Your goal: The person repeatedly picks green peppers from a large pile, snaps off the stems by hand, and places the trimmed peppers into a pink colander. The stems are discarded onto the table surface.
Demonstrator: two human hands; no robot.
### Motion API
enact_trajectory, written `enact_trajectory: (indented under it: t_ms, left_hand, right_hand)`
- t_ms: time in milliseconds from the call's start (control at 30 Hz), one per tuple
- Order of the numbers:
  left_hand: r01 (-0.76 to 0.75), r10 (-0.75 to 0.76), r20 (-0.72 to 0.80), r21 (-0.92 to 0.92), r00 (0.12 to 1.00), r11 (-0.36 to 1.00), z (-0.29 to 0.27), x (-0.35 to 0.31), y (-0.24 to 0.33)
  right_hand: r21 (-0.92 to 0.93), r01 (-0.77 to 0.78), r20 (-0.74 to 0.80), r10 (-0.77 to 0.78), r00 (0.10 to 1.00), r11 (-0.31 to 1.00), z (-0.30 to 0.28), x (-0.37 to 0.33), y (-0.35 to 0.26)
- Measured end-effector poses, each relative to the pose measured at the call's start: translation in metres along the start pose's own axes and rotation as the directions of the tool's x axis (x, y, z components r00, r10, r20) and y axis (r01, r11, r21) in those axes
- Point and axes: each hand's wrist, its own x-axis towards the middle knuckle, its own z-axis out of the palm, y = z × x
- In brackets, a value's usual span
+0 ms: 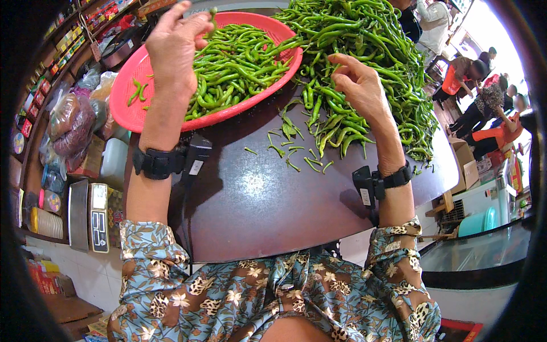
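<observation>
My left hand [178, 48] is raised over the left part of a red plastic basket [124, 105], its fingers closed on a green chili pepper [213, 12] whose end sticks out past the fingertips. Many green chili peppers [236, 74] lie in the basket. To the right, a tall heap of green chilies [364, 34] covers the far side of the dark table [250, 211]. At the heap's near left edge is my right hand [364, 88], thumb and forefinger pinched together. Whatever they hold cannot be made out against the peppers behind.
Loose stems [293, 165] and a few leaves [290, 122] lie on the table between my arms. A weighing scale [98, 216] and bagged goods [71, 122] stand at the left beside shelves. Several people are at the far right, near a cardboard box [464, 165].
</observation>
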Motion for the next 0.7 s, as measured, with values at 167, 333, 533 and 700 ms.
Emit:
enact_trajectory:
  t_ms: [167, 333, 533, 700]
  left_hand:
    - [-0.163, 0.164, -0.018, 0.047, 0.986, 0.985, 0.001, 0.000, -0.008]
    - [-0.101, 0.094, 0.115, 0.052, 0.989, 0.994, 0.027, -0.027, -0.013]
    - [0.215, -0.188, 0.281, -0.068, 0.941, 0.974, 0.038, -0.048, -0.004]
    - [0.448, -0.367, 0.388, -0.143, 0.846, 0.882, 0.036, -0.050, -0.001]
  right_hand:
    - [0.019, -0.056, -0.009, 0.056, 0.998, 0.998, -0.008, 0.002, 0.013]
    - [-0.313, -0.106, -0.031, 0.101, 0.994, 0.944, -0.012, 0.001, 0.015]
    - [-0.602, -0.092, 0.012, 0.125, 0.992, 0.793, -0.022, -0.002, 0.015]
    - [-0.731, -0.100, 0.061, 0.210, 0.976, 0.675, -0.025, -0.004, 0.016]
